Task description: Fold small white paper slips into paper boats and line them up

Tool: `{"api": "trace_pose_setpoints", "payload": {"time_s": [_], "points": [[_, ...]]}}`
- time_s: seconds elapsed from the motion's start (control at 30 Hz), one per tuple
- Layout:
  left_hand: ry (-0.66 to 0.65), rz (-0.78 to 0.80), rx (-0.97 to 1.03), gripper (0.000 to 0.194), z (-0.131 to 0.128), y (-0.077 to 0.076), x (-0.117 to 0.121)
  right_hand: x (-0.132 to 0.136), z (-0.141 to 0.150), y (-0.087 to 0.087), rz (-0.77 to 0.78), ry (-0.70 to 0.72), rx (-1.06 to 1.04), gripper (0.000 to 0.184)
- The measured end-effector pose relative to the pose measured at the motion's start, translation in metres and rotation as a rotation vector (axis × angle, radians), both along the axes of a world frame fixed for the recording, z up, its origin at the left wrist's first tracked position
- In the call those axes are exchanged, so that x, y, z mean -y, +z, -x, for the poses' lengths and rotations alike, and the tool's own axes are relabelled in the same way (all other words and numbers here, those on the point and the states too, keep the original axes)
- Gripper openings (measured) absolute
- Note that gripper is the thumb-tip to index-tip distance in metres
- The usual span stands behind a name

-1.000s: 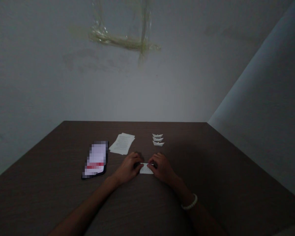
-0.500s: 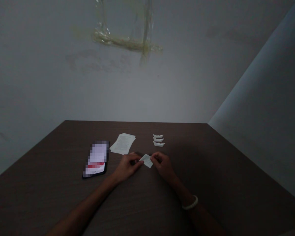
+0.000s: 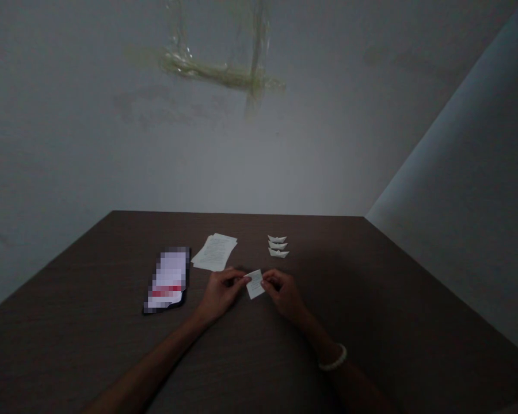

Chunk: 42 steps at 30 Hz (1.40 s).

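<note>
While the room is dim, the head view shows enough of the lower middle of the frame to read both hands. A small folded slip of white paper (image 3: 255, 284) is held between them, tilted and seemingly lifted a little off the dark brown table (image 3: 371, 299), though whether its lower corner touches the wood cannot be told. On the slip's left edge, the left hand (image 3: 220, 292) pinches with thumb and forefinger, the other fingers curled under. At the slip's right edge, the right hand (image 3: 285, 293) does the same, its fingers (image 3: 271, 278) bunched together around the paper. Lower right of the hands, a pale beaded bracelet (image 3: 333, 360) circles the right wrist.

Just above the left hand, toward the centre of the frame, lies a loose stack of printed sheets (image 3: 214, 252), fanned slightly. To the right of that stack, above the right hand, three small folded paper boats (image 3: 278, 245) sit in a short column, close to one another and apart from the sheets. Left of the hands, a dark-edged flat thing with a blurred-out face (image 3: 168, 280) lies on the table, near the stack but not touching it.

Across the upper part of the frame, a grey wall (image 3: 90, 144) bears strips of yellowed tape (image 3: 224, 75) crossing each other.
</note>
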<state>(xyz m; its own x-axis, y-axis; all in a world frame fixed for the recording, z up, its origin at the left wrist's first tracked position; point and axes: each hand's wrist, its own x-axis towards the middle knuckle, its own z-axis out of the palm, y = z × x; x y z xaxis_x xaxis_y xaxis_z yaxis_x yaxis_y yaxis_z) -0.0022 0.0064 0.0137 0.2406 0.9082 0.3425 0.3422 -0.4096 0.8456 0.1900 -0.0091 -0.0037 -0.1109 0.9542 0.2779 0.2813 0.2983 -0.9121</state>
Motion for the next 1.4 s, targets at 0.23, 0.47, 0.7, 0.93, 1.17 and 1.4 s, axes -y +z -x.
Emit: {"api": "trace_pose_setpoints", "payload": {"time_s": [0.23, 0.47, 0.7, 0.93, 1.17, 1.4], "points": [[-0.033, -0.036, -0.034, 0.022, -0.0013, 0.0002, 0.0002, 0.0038, 0.0024, 0.0044, -0.149, -0.126, 0.138, 0.014], [-0.039, -0.066, -0.071, 0.019, -0.0012, 0.0010, 0.0012, 0.0029, 0.0008, 0.0027, -0.064, -0.081, 0.068, 0.017], [-0.030, -0.051, -0.071, 0.022, -0.0025, 0.0038, 0.0023, 0.0026, 0.0003, -0.0001, 0.000, -0.025, -0.013, 0.021], [-0.075, -0.052, -0.047, 0.022, -0.0021, 0.0002, 0.0016, 0.0036, 0.0000, 0.0028, -0.005, -0.004, -0.007, 0.020], [-0.136, -0.050, -0.037, 0.021, -0.0023, 0.0017, 0.0016, 0.0059, 0.0027, 0.0064, -0.015, -0.030, -0.013, 0.018], [-0.155, -0.007, -0.035, 0.025, -0.0020, 0.0025, 0.0018, 0.0033, 0.0002, 0.0046, -0.015, 0.009, -0.025, 0.018]]}}
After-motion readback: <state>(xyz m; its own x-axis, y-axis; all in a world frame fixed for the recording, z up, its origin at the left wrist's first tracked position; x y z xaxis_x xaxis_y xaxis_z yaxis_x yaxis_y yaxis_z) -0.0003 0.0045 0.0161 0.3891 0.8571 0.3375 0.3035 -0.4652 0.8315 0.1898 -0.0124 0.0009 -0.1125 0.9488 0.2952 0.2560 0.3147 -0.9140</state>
